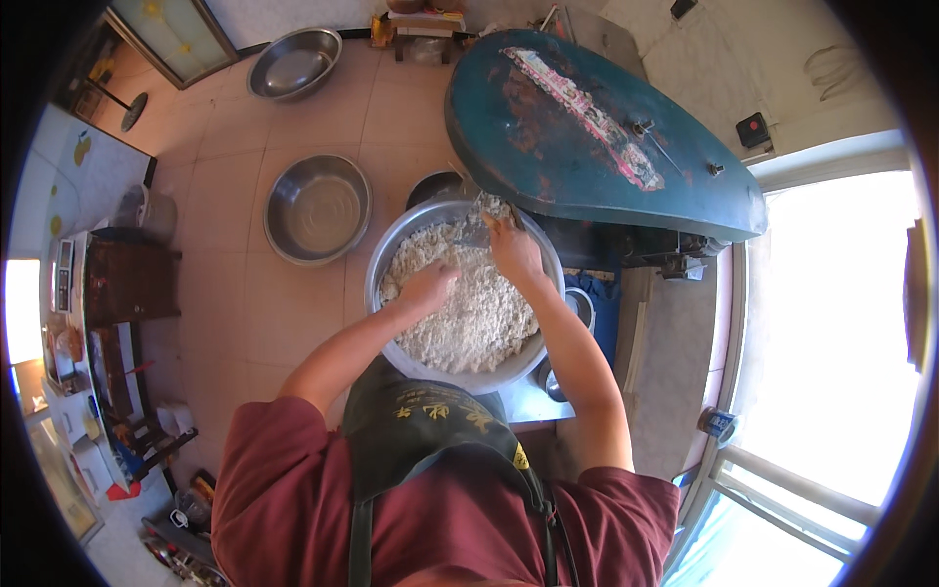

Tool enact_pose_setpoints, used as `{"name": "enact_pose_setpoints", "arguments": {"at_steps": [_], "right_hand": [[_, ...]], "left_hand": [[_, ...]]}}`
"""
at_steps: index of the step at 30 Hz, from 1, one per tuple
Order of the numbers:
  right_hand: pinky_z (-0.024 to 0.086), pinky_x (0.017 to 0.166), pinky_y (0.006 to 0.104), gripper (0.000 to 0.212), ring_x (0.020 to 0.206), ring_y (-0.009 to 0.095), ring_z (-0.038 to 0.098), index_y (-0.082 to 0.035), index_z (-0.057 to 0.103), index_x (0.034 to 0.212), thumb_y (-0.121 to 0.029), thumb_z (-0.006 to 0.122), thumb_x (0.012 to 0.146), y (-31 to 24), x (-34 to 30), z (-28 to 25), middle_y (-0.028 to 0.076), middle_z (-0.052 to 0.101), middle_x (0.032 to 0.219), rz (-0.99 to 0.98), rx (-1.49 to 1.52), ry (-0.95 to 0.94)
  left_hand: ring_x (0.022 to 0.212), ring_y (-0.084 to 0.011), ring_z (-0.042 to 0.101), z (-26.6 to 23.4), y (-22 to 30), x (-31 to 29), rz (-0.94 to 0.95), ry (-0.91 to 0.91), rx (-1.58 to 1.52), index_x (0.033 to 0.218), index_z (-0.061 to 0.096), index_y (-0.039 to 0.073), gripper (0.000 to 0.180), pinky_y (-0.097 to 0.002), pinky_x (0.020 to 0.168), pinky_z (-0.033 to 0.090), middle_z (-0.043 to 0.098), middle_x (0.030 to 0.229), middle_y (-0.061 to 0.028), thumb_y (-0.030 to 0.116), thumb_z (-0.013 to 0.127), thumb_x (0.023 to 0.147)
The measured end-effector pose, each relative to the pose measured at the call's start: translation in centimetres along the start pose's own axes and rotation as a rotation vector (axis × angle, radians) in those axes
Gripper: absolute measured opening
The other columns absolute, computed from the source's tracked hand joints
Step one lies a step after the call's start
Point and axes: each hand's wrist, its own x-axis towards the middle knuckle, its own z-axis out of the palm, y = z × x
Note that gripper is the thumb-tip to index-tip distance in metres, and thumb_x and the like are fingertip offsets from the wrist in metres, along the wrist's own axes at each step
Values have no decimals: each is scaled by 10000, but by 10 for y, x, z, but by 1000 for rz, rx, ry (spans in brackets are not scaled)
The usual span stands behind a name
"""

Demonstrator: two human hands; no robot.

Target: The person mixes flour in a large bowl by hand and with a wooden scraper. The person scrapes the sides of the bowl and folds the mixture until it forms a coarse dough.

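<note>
A wide metal basin (pixel 373 286) in front of me is filled with pale, crumbly flour dough (pixel 468 318). My left hand (pixel 430 286) is down on the left part of the dough, its fingers curled inward; what they hold, if anything, is hidden. Toward the far right rim, my right hand (pixel 515 256) reaches to a dough-coated part (pixel 491 207) below the green machine (pixel 558 127). The right fingers are bent closed there, and I cannot make out what is in them. A greyish flat patch shows between the two hands, too unclear to name.
The machine's large housing overhangs the basin's far right side. Left of the basin, a metal bowl (pixel 318 186) stands on the tiled floor (pixel 225 293); another metal bowl (pixel 293 65) lies farther back. A dark cabinet (pixel 132 279) is at the left, a bright window (pixel 831 323) at the right.
</note>
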Motion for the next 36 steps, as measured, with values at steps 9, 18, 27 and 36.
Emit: {"name": "enact_pose_setpoints", "arguments": {"at_steps": [9, 18, 27, 36], "right_hand": [[537, 652, 567, 333, 715, 478, 665, 13, 531, 1116, -294, 467, 1005, 3, -19, -36, 313, 663, 776, 51, -64, -19], [574, 636, 496, 297, 781, 390, 711, -21, 535, 1203, -178, 451, 966, 5, -13, -9, 230, 714, 845, -219, -345, 41], [561, 519, 490, 248, 657, 374, 703, -27, 517, 1114, -231, 449, 991, 7, 15, 25, 168, 668, 726, -36, -114, 44], [577, 606, 465, 435, 712, 352, 714, -40, 461, 1343, -119, 502, 917, 1, 17, 13, 195, 694, 920, -2, -180, -41]], "left_hand": [[1103, -378, 600, -12, 3, -1, 13, 9, -133, 1162, 638, 95, 371, -452, 914, 501, 601, 1174, -155, -15, 656, 807], [1022, -379, 641, 0, 1, 6, -63, -24, -20, 1153, 637, 158, 269, -462, 869, 519, 619, 1184, -150, 148, 671, 885], [981, -390, 647, 2, 12, 12, 4, -3, -17, 1134, 638, 131, 256, -477, 837, 521, 645, 1100, -166, 206, 667, 890], [970, -406, 640, 17, 12, 20, 76, 19, -22, 1069, 639, 122, 207, -492, 814, 514, 643, 1059, -183, 111, 628, 863]]}}
